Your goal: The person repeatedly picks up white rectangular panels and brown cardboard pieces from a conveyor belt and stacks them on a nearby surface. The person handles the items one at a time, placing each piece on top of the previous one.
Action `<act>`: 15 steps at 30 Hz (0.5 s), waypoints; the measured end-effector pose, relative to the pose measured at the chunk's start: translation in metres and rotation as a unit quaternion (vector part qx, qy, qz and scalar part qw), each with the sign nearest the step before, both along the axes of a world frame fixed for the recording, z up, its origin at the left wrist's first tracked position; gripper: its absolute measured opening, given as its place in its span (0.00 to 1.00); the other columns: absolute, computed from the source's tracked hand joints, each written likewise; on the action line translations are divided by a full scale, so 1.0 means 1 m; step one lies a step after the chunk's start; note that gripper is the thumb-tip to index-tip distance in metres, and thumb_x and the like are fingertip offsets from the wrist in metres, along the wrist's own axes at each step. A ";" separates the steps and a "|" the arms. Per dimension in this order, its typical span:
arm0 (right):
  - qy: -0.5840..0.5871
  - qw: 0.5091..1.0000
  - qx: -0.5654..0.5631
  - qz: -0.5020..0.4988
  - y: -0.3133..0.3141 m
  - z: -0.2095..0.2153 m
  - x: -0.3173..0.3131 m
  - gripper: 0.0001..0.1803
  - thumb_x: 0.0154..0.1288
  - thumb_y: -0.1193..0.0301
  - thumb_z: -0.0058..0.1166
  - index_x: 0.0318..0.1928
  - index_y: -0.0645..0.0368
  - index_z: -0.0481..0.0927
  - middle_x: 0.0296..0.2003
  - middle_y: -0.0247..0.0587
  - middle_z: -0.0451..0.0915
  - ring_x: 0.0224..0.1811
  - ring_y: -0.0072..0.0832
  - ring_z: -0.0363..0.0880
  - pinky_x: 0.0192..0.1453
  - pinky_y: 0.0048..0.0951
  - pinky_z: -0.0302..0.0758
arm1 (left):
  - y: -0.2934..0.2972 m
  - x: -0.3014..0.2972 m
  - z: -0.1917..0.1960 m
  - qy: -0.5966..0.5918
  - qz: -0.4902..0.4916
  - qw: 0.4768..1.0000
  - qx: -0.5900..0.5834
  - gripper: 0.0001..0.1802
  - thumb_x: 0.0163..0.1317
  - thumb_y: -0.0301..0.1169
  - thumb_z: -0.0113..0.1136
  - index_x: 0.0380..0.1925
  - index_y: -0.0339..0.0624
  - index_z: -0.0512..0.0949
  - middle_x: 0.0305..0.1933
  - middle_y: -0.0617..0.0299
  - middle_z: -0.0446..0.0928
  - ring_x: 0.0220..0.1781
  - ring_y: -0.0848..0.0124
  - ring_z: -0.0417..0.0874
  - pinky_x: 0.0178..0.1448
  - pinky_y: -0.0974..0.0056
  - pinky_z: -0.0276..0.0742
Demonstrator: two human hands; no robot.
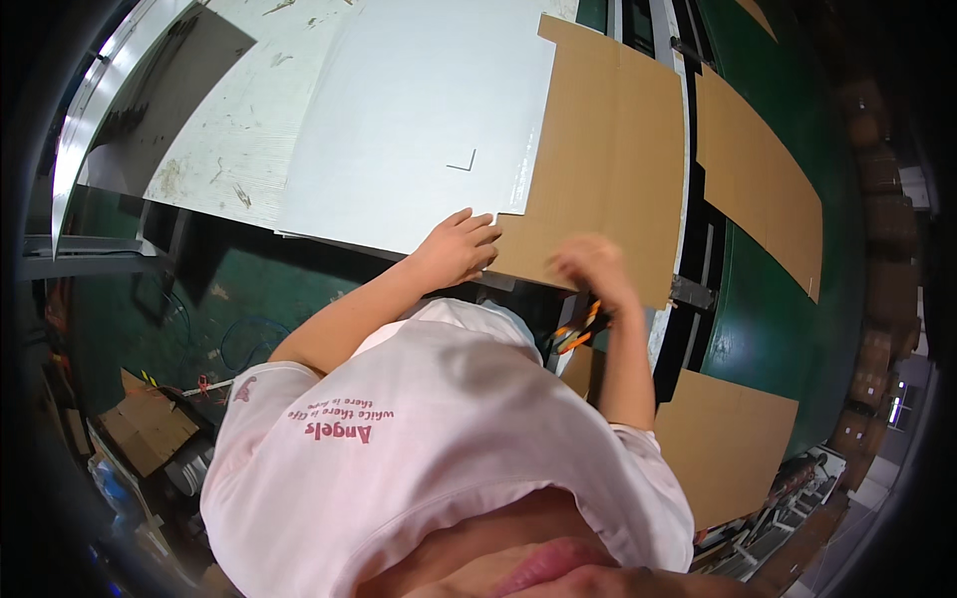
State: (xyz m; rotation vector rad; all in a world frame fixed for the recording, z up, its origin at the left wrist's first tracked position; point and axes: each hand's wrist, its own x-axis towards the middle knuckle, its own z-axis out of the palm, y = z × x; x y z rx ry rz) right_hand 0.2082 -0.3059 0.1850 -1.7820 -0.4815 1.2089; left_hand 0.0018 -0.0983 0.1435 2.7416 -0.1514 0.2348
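A large white sheet (pixel 399 120) lies on the work table, with a short L-shaped dark line on its face. Along its right side a shiny clear strip (pixel 521 174) runs beside a flat brown cardboard panel (pixel 608 149). My left hand (pixel 461 249) rests on the sheet's near right corner, where it meets the cardboard, with the fingers stretched forward and slightly bent. Over the cardboard's near edge is my right hand (pixel 595 267). It is smeared by motion, so its fingers and anything in them cannot be made out.
Orange-and-black handles (pixel 576 334) show below the table edge, near my right forearm. A second cardboard panel (pixel 758 169) lies farther right on a green surface, and another cardboard piece (pixel 728 444) lies nearer. A grey reflective sheet (pixel 174 100) stands far left. Stacked cartons (pixel 872 299) line the right side.
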 end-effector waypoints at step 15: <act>-0.608 0.793 0.041 0.003 0.074 0.064 0.033 0.16 0.48 0.77 0.55 0.42 0.62 0.75 0.37 0.53 0.80 0.41 0.50 0.81 0.45 0.41 0.77 | -0.011 0.000 -0.024 -0.077 0.049 0.996 -0.006 0.11 0.52 0.39 0.64 0.31 0.48 0.76 0.52 0.64 0.76 0.64 0.61 0.71 0.70 0.51 0.65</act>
